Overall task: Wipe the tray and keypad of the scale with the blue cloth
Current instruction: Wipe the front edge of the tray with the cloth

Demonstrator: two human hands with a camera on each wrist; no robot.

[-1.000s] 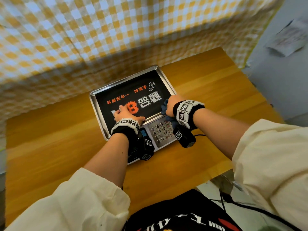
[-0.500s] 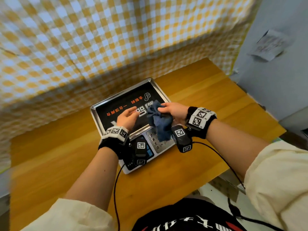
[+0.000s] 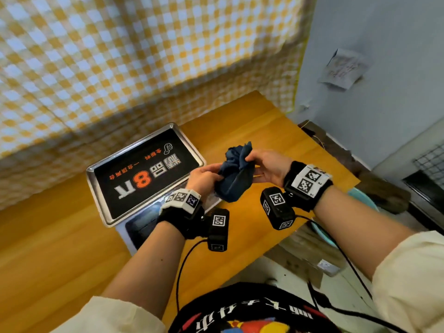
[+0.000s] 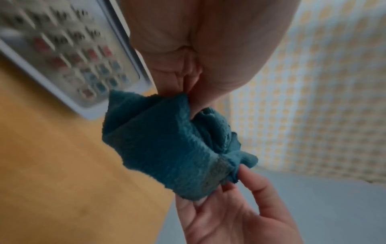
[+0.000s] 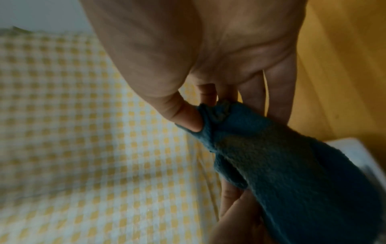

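The blue cloth (image 3: 236, 174) is bunched in the air between both hands, just right of the scale. My left hand (image 3: 204, 175) grips its lower left end, and my right hand (image 3: 260, 164) pinches its upper right corner between thumb and fingers. The scale's steel tray (image 3: 101, 188) with a black printed mat lies on the wooden table. Its keypad (image 4: 69, 54) shows blurred in the left wrist view, mostly hidden behind my left wrist in the head view. In the wrist views the cloth (image 4: 167, 145) (image 5: 282, 156) stretches between the two hands.
A yellow checked curtain (image 3: 120, 56) hangs behind the table (image 3: 48, 248). The table's right edge drops to a floor with clutter, a grey wall (image 3: 384, 68) beyond. Wrist camera cables (image 3: 182, 267) trail toward my body.
Both hands have lifted off the scale. The right hand raised the cloth from the keypad and moved right; the left hand left the tray and took hold of the cloth.
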